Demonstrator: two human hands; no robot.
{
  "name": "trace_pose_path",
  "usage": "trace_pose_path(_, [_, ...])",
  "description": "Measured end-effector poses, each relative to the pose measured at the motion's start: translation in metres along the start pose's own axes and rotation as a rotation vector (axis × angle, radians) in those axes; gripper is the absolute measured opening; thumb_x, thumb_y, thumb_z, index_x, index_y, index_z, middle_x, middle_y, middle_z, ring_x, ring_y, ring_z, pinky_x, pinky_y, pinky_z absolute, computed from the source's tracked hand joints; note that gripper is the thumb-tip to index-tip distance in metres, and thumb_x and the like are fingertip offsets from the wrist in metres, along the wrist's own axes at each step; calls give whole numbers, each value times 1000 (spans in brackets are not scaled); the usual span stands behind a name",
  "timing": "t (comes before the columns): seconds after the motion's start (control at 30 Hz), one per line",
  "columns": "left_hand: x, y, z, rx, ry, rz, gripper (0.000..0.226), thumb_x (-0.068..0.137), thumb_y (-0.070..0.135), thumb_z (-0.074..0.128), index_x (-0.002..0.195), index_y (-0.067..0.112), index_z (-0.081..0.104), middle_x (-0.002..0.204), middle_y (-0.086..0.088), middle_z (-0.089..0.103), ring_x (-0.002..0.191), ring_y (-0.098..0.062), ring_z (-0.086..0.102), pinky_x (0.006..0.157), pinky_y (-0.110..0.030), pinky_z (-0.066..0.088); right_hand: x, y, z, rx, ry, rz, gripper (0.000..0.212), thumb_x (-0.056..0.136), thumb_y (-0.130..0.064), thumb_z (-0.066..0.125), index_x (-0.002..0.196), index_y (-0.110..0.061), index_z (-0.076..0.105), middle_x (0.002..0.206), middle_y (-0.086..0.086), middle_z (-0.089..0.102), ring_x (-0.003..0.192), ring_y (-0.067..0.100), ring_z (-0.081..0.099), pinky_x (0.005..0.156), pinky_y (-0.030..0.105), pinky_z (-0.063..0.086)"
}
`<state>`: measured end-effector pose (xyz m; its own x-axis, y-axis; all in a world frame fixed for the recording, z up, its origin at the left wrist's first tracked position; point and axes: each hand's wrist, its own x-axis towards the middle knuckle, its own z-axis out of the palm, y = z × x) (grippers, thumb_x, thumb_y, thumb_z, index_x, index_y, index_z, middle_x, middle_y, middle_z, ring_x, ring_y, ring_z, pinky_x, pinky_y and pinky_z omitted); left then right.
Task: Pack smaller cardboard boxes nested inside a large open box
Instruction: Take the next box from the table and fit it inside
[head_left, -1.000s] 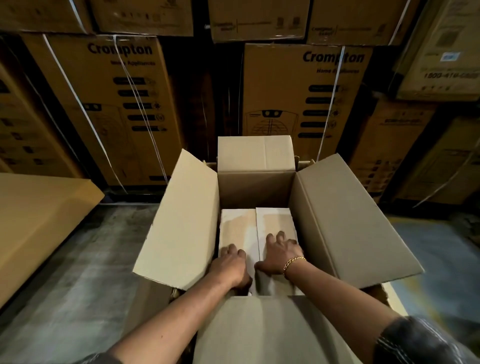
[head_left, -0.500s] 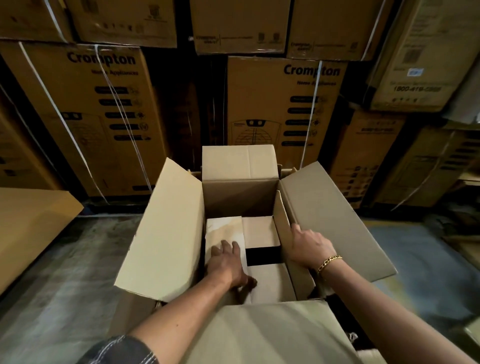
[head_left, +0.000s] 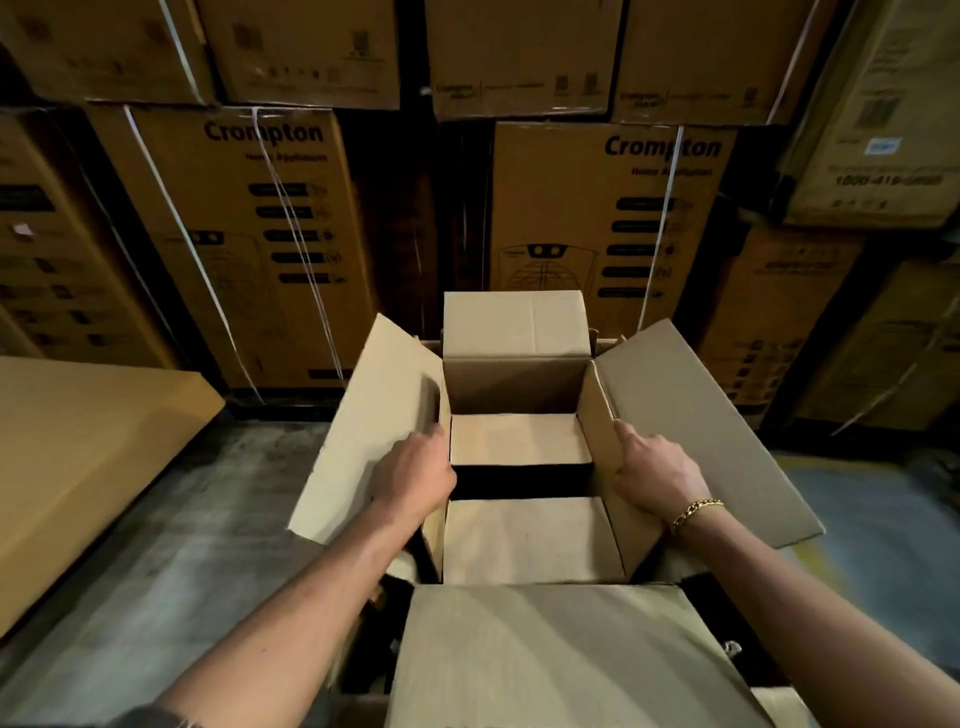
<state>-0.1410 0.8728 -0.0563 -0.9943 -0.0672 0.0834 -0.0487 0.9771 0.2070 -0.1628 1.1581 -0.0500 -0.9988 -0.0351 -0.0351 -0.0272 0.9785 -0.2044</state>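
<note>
Hands hold the side flaps of the small plain brown cardboard box (head_left: 519, 441). The left hand (head_left: 415, 478) has its grip closed on the left flap, and the right hand (head_left: 649, 473) has its grip closed on the right flap. This box sits down inside the big open brown cardboard box (head_left: 696, 415) on the grey floor (head_left: 156, 545). One small box looks packed. I think more could follow.

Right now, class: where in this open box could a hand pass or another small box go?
Free: the dark gap between the two inner flaps, and the deep far end under the back flap. Crowded: both side walls, where the left hand and right hand grip the edges.
</note>
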Motion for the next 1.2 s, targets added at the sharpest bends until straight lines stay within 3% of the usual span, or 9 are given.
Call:
trace_pose_path(0.2, [-11, 0, 9, 337, 53, 108, 40, 89, 13, 53, 129, 7, 54, 119, -10, 62, 103, -28, 58, 72, -36, 48, -2, -8, 19, -138, -6, -26, 59, 95, -16, 44, 152, -13, 30, 129, 13, 56, 107, 34, 63, 77, 42, 52])
trace_pose_path(0.33, [-12, -11, 11, 430, 88, 162, 46, 88, 28, 56, 130, 9, 55, 120, -9, 58, 104, -27, 53, 81, -38, 45, 2, -18, 19, -589, 116, -135, 47, 101, -23, 43, 147, -14, 41, 149, 12, 33, 123, 29, 44, 91, 36, 44])
trace_pose_path(0.43, [-12, -23, 15, 401, 109, 177, 52, 87, 36, 60, 131, 9, 58, 119, -10, 61, 102, -27, 56, 81, -41, 48, 7, -36, 31, -769, 7, -215, 40, 104, -24, 39, 141, -14, 53, 146, 12, 44, 132, 32, 38, 104, 38, 36])
trace_pose_path(0.5, [-11, -26, 17, 386, 97, 178, 55, 86, 40, 61, 132, 9, 58, 118, -9, 61, 101, -27, 57, 80, -40, 49, 9, -45, 44, -815, -130, -234, 37, 103, -24, 42, 135, -14, 58, 138, 11, 55, 127, 30, 45, 100, 38, 39])
trace_pose_path(0.6, [-8, -28, 20, 380, 84, 186, 56, 88, 40, 60, 135, 10, 56, 121, -9, 60, 102, -26, 57, 81, -40, 50, 16, -48, 58, -682, -265, -213, 38, 96, -29, 48, 129, -17, 60, 130, 8, 63, 120, 27, 56, 95, 38, 46])
trace_pose_path(0.73, [-6, -28, 20, 338, 69, 183, 57, 88, 37, 58, 137, 10, 55, 124, -7, 60, 104, -25, 57, 84, -40, 50, 36, -43, 68, -444, -399, -217, 45, 95, -41, 40, 132, -19, 55, 134, 10, 62, 125, 30, 56, 107, 45, 29])
trace_pose_path(0.93, [-6, -31, 21, 258, 78, 178, 62, 78, 31, 65, 135, 7, 58, 116, -8, 64, 99, -27, 60, 81, -42, 51, 53, -38, 69, -406, -539, -203, 60, 99, -61, 30, 136, -23, 56, 139, 8, 60, 131, 28, 50, 110, 47, 20])
trace_pose_path(1.1, [-3, -35, 23, 188, 119, 181, 57, 82, 27, 65, 137, 11, 57, 113, -8, 64, 99, -27, 60, 83, -41, 50, 41, -43, 38, -114, -524, -132, 56, 101, -63, 30, 112, -21, 66, 129, 11, 65, 122, 32, 57, 104, 42, 38])
trace_pose_path(1.2, [-8, -32, 23, 156, 113, 195, 54, 86, 28, 62, 138, 17, 54, 125, -7, 60, 109, -25, 57, 93, -40, 49, 21, -40, 13, 47, -559, -169, 54, 102, -59, 37, 92, -15, 67, 103, 9, 66, 96, 26, 61, 86, 36, 44])
